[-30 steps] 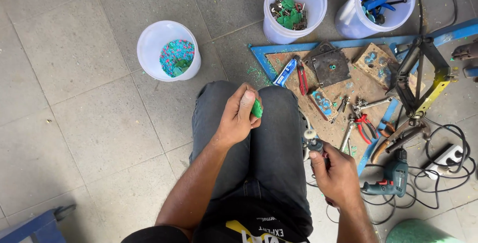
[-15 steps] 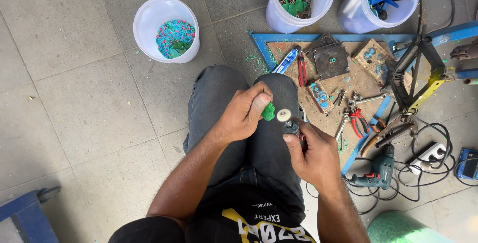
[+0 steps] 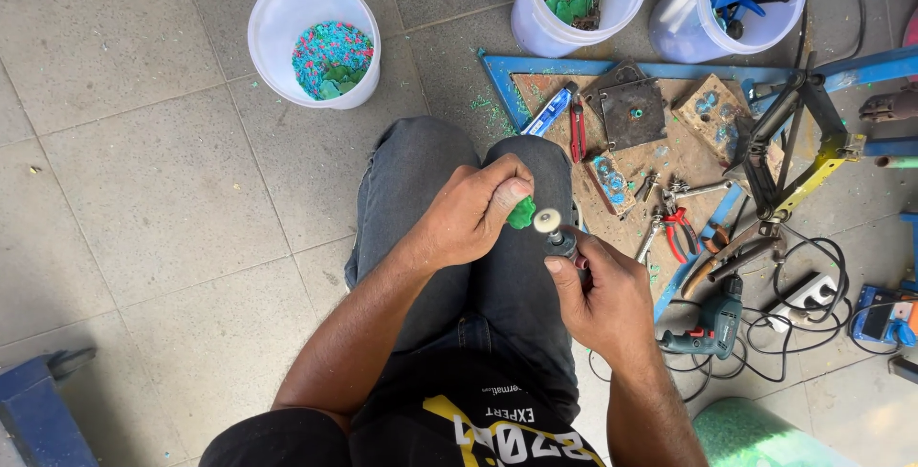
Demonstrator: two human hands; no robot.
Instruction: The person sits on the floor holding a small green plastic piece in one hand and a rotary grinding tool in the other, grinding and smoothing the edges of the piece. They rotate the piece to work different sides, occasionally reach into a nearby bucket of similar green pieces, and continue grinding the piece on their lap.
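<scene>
While the person is sitting with knees drawn up over the tiled floor (image 3: pixel 143 190), these lines are telling what is showing.

Green piece: a small green plastic piece (image 3: pixel 521 213) is sitting above the right knee, touching the pale wheel.
Left hand: the left hand (image 3: pixel 469 214) is pinching the green piece between thumb and fingertips, fingers curled shut around it.
Rotary tool: a dark rotary tool (image 3: pixel 559 238) with a small pale round wheel at its tip is pointing up toward the green piece.
Right hand: the right hand (image 3: pixel 602 300) is wrapping closed around the rotary tool's body.
Board: a brown board (image 3: pixel 669 156) in a blue frame is lying just right of the knees, carrying a square metal plate (image 3: pixel 631 113), red-handled pliers (image 3: pixel 681 228) and a blue knife.
Left bucket: a white bucket (image 3: pixel 273 22) near the floor's top left is holding teal and pink chips.
Middle bucket: a white bucket (image 3: pixel 535 32) above the board's top edge is holding green and metal parts.
Right bucket: a white bucket (image 3: pixel 679 37) beside it is holding blue tools.
Drill: a teal drill (image 3: pixel 708 328) is lying among black cables below the board's lower right corner.
Shirt: yellow and white print is showing on the black shirt's front; wording left out.
</scene>
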